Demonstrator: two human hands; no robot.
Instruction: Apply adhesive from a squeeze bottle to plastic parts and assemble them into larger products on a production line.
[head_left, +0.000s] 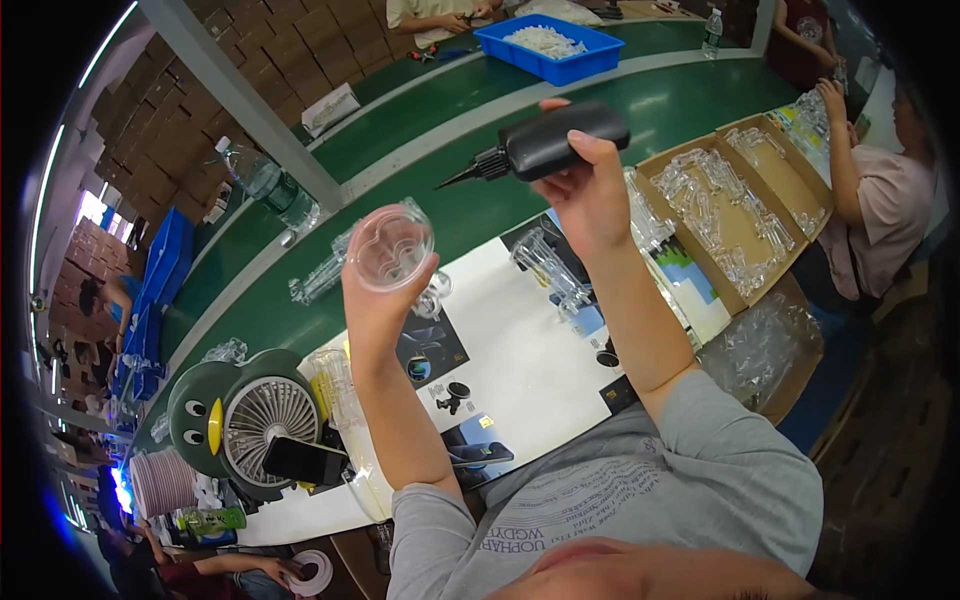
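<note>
Left hand (375, 300) grips a clear, light, likely brittle disc (391, 247) by its rim; right hand (590, 190) squeezes a soft black nozzle bottle (545, 145) beside it.

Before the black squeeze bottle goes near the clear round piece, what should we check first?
1. Left hand holds the clear round plastic piece firmly: ok, fingers wrap it from below.
2. Right hand grips the black squeeze bottle with a pointed nozzle: ok.
3. Nozzle points toward the clear piece: ok, the tip aims left at it, with a gap between them.
4. Nozzle tip is open and not blocked: cannot tell, too small.
5. Inside of the clear piece is clean: cannot tell.
6. White sheet on the green table leaves room under the hands: not ok, small black parts and clear pieces lie there.
</note>
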